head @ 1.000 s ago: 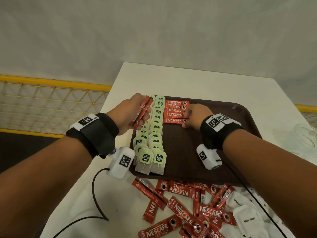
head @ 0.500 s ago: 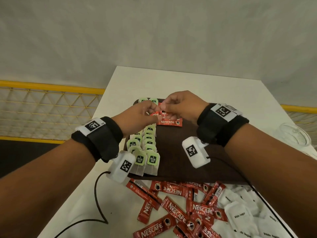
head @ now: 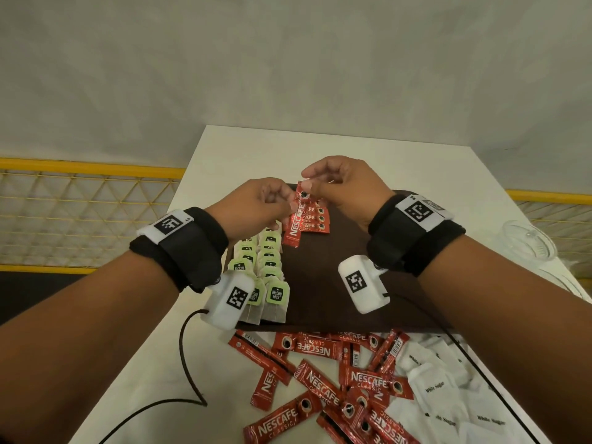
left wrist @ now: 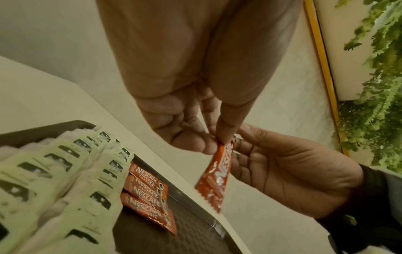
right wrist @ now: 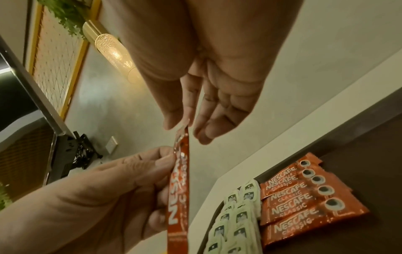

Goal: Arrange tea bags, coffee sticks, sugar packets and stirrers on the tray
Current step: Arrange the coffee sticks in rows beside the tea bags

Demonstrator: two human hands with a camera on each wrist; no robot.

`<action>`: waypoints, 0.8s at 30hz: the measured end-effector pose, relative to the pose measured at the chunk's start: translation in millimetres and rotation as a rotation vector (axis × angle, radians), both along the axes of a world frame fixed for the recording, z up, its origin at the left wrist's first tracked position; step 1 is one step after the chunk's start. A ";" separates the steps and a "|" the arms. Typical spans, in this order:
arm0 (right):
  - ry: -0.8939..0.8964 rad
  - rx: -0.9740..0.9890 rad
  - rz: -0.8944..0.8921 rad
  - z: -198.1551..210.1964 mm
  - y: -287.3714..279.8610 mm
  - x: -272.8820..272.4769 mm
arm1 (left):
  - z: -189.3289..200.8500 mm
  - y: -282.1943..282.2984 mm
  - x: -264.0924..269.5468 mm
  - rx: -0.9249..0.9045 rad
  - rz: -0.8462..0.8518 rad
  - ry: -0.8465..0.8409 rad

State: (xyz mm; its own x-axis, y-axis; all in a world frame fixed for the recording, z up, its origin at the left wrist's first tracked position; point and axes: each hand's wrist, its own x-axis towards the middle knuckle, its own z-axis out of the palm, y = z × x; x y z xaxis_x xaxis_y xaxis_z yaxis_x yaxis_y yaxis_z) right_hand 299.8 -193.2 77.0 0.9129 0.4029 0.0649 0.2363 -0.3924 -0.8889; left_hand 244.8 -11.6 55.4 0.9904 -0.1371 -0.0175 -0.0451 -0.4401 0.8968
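A red Nescafe coffee stick [head: 295,223] hangs upright above the far end of the brown tray [head: 323,293]. My left hand [head: 286,207] pinches its middle from the left, and my right hand [head: 308,186] pinches its top end [right wrist: 184,129]. On the tray lie two rows of green-tagged tea bags [head: 267,262] at the left. Beside them lies a short row of coffee sticks [head: 315,226], also seen in the left wrist view [left wrist: 147,194] and the right wrist view [right wrist: 304,197].
Loose coffee sticks [head: 323,386] are scattered on the white table [head: 224,155] in front of the tray, with white sugar packets [head: 434,386] to their right. A clear glass item [head: 527,243] stands at the table's right edge. A black cable [head: 185,357] loops at the near left.
My right hand has left the row of sticks on the tray and joined my left hand. The stick from my left hand is now held upright between both hands.
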 end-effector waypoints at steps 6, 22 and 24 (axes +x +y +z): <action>0.103 -0.220 0.039 4.6 -4.3 0.3 | -6.2 -4.4 0.2 0.165 0.051 -0.115; 0.640 -0.494 -0.339 -51.1 -15.5 12.2 | -24.2 38.6 -33.3 0.076 0.284 0.026; 0.571 -0.599 -0.288 -54.0 -12.7 15.7 | -24.2 40.8 -36.8 0.077 0.288 0.035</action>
